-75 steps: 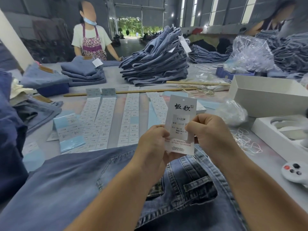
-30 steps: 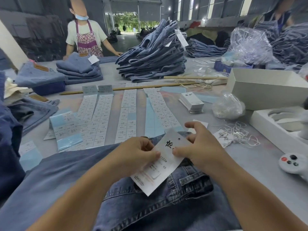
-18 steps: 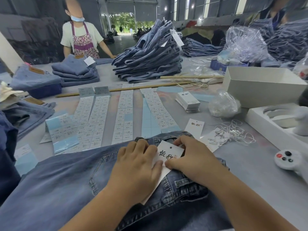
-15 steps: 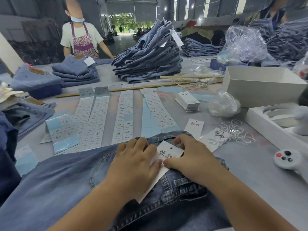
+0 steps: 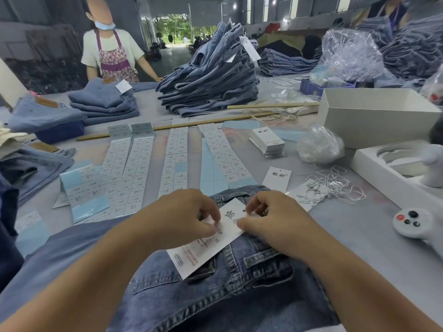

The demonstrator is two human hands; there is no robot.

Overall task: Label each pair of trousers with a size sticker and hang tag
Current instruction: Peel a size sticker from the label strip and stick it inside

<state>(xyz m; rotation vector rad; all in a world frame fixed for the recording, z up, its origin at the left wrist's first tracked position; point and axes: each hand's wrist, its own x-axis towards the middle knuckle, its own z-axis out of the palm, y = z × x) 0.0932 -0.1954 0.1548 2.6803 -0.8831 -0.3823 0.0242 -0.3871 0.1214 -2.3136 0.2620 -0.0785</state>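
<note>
The left hand (image 5: 182,216) pinches the left edge of the white hang tag (image 5: 211,238); the right hand (image 5: 271,219) pinches its upper right edge. The tag lies tilted between them on the waistband of the jeans (image 5: 215,283), spread on the bench (image 5: 359,236) just below the size sticker sheets (image 5: 172,159).

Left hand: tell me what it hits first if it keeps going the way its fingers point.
Left hand points toward the right hand, across the hang tag; it likely meets those fingers first, though depth is unclear.
</note>
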